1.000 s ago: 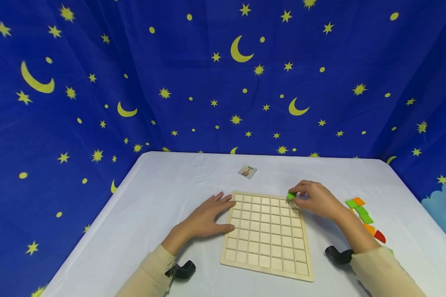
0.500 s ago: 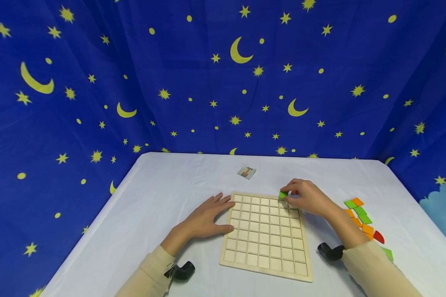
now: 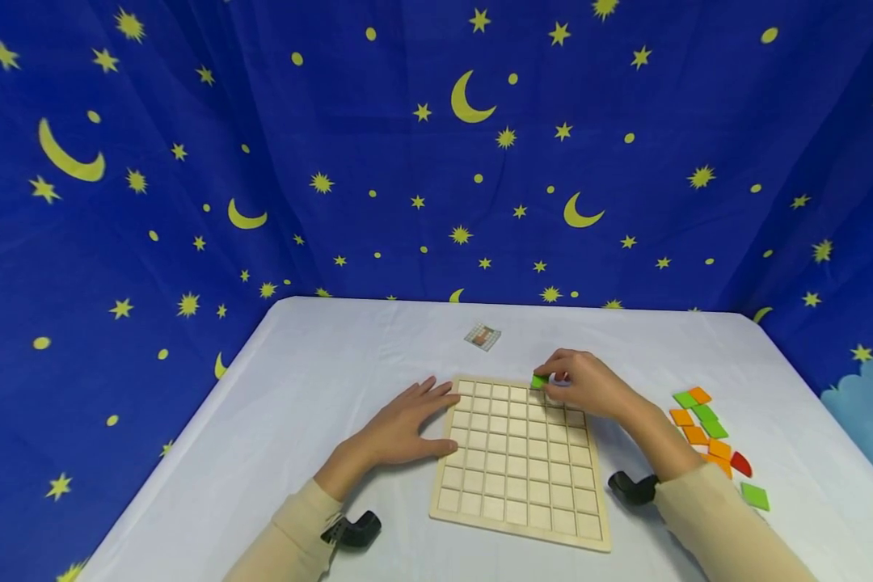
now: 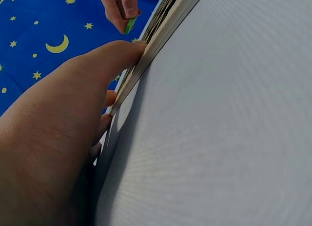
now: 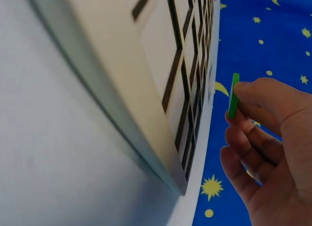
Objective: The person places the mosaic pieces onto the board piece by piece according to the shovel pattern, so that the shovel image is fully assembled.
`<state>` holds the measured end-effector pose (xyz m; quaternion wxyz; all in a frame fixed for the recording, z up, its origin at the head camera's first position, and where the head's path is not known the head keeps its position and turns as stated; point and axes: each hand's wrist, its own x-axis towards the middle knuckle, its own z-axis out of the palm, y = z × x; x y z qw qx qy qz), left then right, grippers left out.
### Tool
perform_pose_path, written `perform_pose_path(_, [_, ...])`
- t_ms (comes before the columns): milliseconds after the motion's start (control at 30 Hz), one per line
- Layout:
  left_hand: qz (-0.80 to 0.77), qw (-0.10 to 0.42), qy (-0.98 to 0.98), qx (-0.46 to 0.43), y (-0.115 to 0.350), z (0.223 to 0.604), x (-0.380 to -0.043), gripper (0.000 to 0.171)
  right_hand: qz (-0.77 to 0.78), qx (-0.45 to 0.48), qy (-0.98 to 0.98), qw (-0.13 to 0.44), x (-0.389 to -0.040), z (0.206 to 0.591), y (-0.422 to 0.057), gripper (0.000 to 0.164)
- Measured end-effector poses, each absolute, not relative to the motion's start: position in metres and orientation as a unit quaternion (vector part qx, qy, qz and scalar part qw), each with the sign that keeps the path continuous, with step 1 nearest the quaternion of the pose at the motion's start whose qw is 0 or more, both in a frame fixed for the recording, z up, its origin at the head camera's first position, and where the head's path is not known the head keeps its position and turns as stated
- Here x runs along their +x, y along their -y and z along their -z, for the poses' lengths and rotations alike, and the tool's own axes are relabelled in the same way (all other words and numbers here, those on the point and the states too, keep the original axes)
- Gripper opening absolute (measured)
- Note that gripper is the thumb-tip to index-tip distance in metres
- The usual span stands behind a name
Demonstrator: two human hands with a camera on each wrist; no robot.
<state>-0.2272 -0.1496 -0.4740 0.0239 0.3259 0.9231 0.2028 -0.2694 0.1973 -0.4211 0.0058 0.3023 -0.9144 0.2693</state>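
Note:
A pale wooden grid board (image 3: 520, 533) with square cells lies on the white table. My left hand (image 3: 406, 427) rests at the board's left edge, fingers spread, the thumb (image 4: 127, 52) touching the rim in the left wrist view. Over the board's far edge, right of its middle, my right hand (image 3: 585, 381) pinches a green square tile (image 3: 540, 381) between thumb and fingers. In the right wrist view the tile (image 5: 234, 95) is seen edge-on, held above the board, with the remaining fingers loosely curled beneath it.
Right of the board lie several loose tiles: green squares (image 3: 754, 496), orange squares (image 3: 694, 435) and a red quarter-round (image 3: 740, 464). A small card with a printed grid (image 3: 483, 337) lies beyond the board. Blue star-patterned cloth (image 3: 407, 145) hangs behind the table.
My right hand has moved left along the board's far edge with the green tile, uncovering more loose tiles on the right. My left hand has stayed in place.

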Motion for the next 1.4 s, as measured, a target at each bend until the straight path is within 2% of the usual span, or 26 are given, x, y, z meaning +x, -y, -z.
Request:
perform_pose_path(967, [-0.198, 0.023, -0.924, 0.326, 0.148, 0.472, -0.227, 0.079, -0.292, 0.354, 0.888, -0.032, -0.278, 0.425, -0.163, 0.027])
perform_pose_path(1400, [-0.198, 0.022, -0.926, 0.321, 0.148, 0.470, -0.225, 0.079, -0.252, 0.385, 0.887, -0.032, -0.278, 0.426, -0.148, 0.025])
